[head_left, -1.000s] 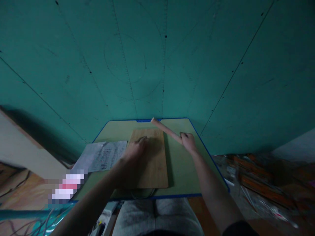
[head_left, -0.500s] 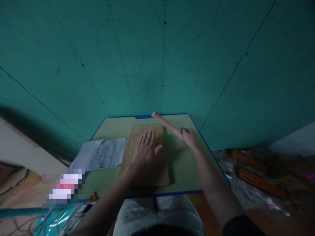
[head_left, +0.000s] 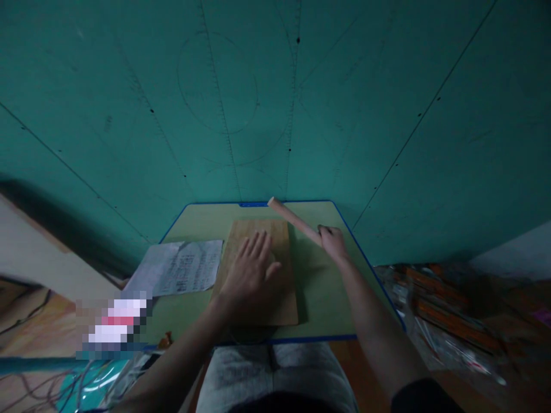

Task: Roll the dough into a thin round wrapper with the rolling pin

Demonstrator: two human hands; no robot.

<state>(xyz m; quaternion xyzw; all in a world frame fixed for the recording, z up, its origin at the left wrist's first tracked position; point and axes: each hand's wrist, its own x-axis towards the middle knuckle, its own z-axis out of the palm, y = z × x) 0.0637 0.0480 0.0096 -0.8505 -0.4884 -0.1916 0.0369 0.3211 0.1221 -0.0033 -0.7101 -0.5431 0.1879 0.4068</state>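
My left hand [head_left: 253,264] is over the wooden board [head_left: 284,298], palm down with its fingers stretched out. Whatever may lie under the palm is hidden, and I cannot tell how firmly the hand touches the board. My right hand [head_left: 333,241] is closed around one end of a plain wooden rolling pin [head_left: 295,219]. The pin slants up and to the left, its free end near the table's far edge. To the right of the board, the right hand holds it above the tabletop.
A small table [head_left: 331,292] with a blue rim stands against a green wall [head_left: 275,103]. Printed paper [head_left: 193,267] lies left of the board. A pixelated patch covers something at the lower left. Plastic-wrapped orange items [head_left: 451,321] lie on the floor at right.
My left hand has shifted slightly to the left on the board, its thumb now lower. The right hand and rolling pin keep their pose. The whole view has moved a little.
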